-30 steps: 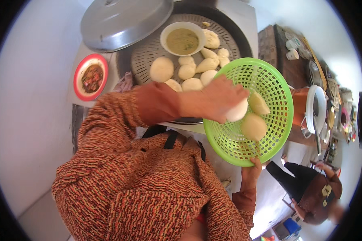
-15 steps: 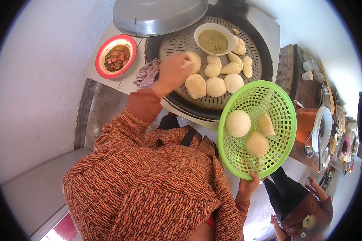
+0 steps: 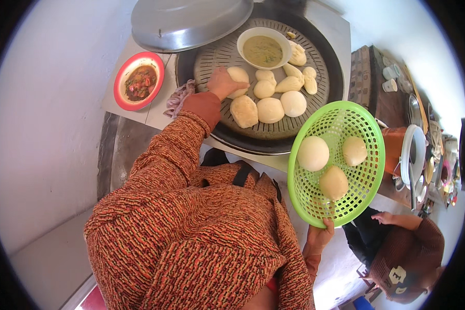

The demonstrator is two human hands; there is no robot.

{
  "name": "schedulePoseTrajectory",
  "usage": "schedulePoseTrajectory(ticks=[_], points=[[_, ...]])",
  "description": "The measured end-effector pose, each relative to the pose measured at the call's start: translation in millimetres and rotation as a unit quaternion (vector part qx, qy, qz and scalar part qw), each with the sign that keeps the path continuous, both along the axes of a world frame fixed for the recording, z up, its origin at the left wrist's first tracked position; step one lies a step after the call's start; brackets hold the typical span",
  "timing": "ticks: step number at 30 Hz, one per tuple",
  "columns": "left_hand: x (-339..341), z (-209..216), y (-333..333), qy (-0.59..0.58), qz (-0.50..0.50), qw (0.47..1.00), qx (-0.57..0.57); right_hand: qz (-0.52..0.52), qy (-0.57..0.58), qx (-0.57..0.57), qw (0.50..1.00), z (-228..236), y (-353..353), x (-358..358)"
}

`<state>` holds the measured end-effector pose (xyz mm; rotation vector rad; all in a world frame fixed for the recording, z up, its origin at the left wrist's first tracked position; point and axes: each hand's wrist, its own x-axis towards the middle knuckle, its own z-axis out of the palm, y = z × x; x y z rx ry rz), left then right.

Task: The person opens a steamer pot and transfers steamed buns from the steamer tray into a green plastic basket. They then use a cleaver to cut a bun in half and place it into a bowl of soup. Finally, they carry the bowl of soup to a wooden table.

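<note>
My left hand [image 3: 223, 84] is wrapped round a round white steamed bun [image 3: 238, 77], which still sits at the left of the slotted steamer plate [image 3: 215, 57]. My right hand [image 3: 320, 233] grips the lower rim of a green plastic colander [image 3: 296, 194], tilted beside the steamer. Inside it lie a white bun [image 3: 313, 154] and two yellowish pieces, one upper right [image 3: 354, 151] and one lower [image 3: 334, 183]. A browned bun [image 3: 244, 112], two white buns [image 3: 270, 110] [image 3: 293, 104] and several smaller dough pieces [image 3: 289, 84] share the plate with a bowl of greenish soup [image 3: 263, 51].
A large metal lid [image 3: 191, 23] overlaps the steamer's far left edge. Left of it stand a red-rimmed dish of stew [image 3: 139, 82] and a crumpled purple cloth [image 3: 179, 98]. On the right are an orange bucket [image 3: 393, 147], cups [image 3: 390, 85] and another person [image 3: 405, 253].
My left hand has settled round the left bun after moving in a blur. Colander and view have shifted slightly; the upper-right piece in it has turned over. The other person has raised an arm.
</note>
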<state>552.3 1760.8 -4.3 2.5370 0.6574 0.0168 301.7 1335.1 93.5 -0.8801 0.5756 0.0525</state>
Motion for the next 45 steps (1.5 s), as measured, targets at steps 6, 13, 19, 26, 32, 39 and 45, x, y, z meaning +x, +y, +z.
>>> schedulePoseTrajectory(ticks=[6, 13, 19, 26, 32, 39, 45], points=[[10, -24, 17, 0.01, -0.004, 0.986, -0.168, -0.01, -0.013, 0.001, 1.0, -3, 8, -3], [-36, 32, 12, -0.26, 0.144, 0.917, -0.264, -0.015, -0.014, 0.016, 1.0, -6, 9, 1], [-68, 149, -59, -0.256, -0.128, 0.841, -0.458, 0.003, -0.004, 0.013, 1.0, -18, 8, 0], [-45, 171, -168, -0.252, -0.451, 0.849, -0.111, 0.053, -0.027, 0.029, 0.998, -7, 8, 12], [-32, 146, -142, -0.264, -0.42, 0.866, -0.059, 0.067, -0.01, 0.013, 0.998, -11, 30, 24], [-80, 125, -51, -0.024, -0.189, 0.834, -0.518, 0.154, -0.031, -0.008, 0.988, 6, 29, 50], [-115, 121, -25, 0.061, -0.07, 0.654, -0.751, 0.237, -0.054, -0.022, 0.97, 18, 54, 108]])
